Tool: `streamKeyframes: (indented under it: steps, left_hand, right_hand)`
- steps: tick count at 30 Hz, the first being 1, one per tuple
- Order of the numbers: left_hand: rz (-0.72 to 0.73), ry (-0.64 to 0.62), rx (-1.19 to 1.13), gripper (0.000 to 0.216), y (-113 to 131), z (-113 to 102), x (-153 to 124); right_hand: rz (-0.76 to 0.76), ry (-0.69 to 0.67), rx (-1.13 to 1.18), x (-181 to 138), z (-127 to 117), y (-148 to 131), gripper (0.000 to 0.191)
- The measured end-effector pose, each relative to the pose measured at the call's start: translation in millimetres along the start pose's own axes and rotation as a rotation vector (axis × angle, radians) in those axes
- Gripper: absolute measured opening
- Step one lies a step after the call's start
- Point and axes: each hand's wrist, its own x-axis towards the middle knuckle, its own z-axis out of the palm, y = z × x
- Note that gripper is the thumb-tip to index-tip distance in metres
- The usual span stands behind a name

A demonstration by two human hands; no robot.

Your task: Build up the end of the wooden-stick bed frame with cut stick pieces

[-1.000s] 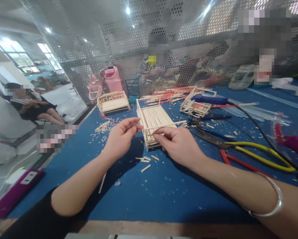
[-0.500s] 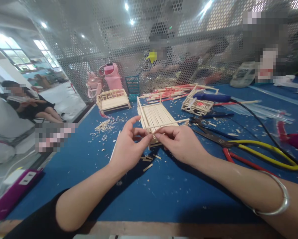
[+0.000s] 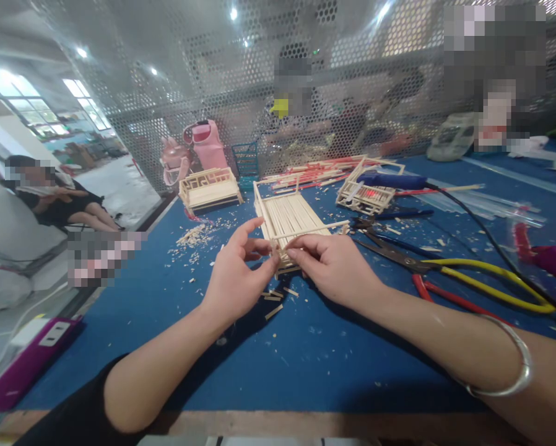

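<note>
A small bed-like frame of pale wooden sticks (image 3: 294,212) lies on the blue tabletop in front of me. A long stick (image 3: 312,230) runs across its near end. At the near left corner is my left hand (image 3: 241,266), thumb and middle finger closed on the frame and forefinger raised. My right hand (image 3: 336,266) pinches with thumb and forefinger at the near edge, on what looks like a small stick piece, mostly covered by the fingertips. Short stick offcuts (image 3: 273,311) lie just below the hands.
Behind stand a finished stick bench (image 3: 210,188), a pink bag (image 3: 208,144) and red and pale sticks (image 3: 315,172). To the right are another stick model (image 3: 366,192), a blue-handled corded tool (image 3: 394,180), yellow-and-red pliers (image 3: 412,265) and a purple glue gun (image 3: 554,261). A purple power strip (image 3: 31,359) lies left.
My left thumb has drawn slightly left, so a small gap shows between the two hands' fingertips. The frame stays in place; the view has shifted a little.
</note>
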Motion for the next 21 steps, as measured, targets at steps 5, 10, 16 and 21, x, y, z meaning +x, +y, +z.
streamKeyframes:
  steps: [5,10,16,21]
  left_hand:
    - [0.034,0.004,-0.002,0.068,-1.7,1.0,-0.9]
    - [0.061,0.036,-0.036,0.061,-1.2,-6.3,4.4]
    - [0.018,0.132,0.183,0.015,-0.3,-24.0,14.8]
    - [-0.019,-0.056,0.278,0.018,4.3,-22.3,9.4]
  right_hand:
    - [-0.069,0.023,-0.06,0.2,0.1,1.3,0.019]
    - [-0.1,0.032,-0.139,0.4,0.7,2.0,0.018]
    - [-0.098,0.026,-0.123,-0.7,3.0,3.5,0.019]
    - [-0.101,0.017,-0.151,-1.0,2.0,4.1,0.02]
